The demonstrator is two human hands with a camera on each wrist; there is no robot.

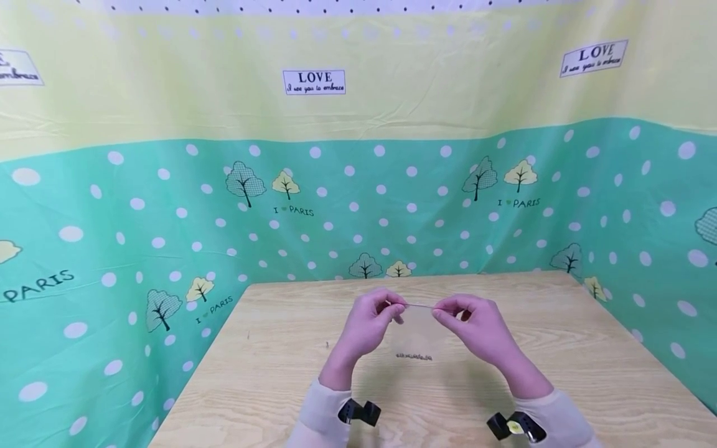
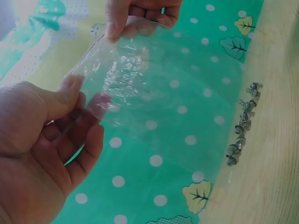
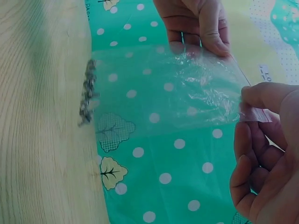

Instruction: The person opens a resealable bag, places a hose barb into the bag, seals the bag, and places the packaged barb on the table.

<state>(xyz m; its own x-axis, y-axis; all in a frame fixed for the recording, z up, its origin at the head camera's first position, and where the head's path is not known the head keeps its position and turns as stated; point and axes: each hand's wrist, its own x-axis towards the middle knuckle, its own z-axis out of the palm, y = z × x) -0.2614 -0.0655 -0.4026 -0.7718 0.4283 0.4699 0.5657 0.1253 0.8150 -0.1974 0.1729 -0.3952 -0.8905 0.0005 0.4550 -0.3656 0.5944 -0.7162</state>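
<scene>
A clear plastic bag (image 1: 417,333) hangs upright between both hands above the table. My left hand (image 1: 366,323) pinches one top corner between thumb and fingers. At the opposite corner, my right hand (image 1: 476,323) pinches the top edge in the same way. Several small metal screws (image 2: 242,122) lie in a row along the bag's bottom. In the right wrist view the top edge of the bag (image 3: 177,88) runs straight between the two hands, and its film looks wrinkled and shiny near them.
The wooden table (image 1: 269,386) has two tiny dark pieces on it left of the hands, one of them a small metal piece (image 1: 327,345). A green and yellow printed curtain (image 1: 336,230) stands behind the table and along its sides.
</scene>
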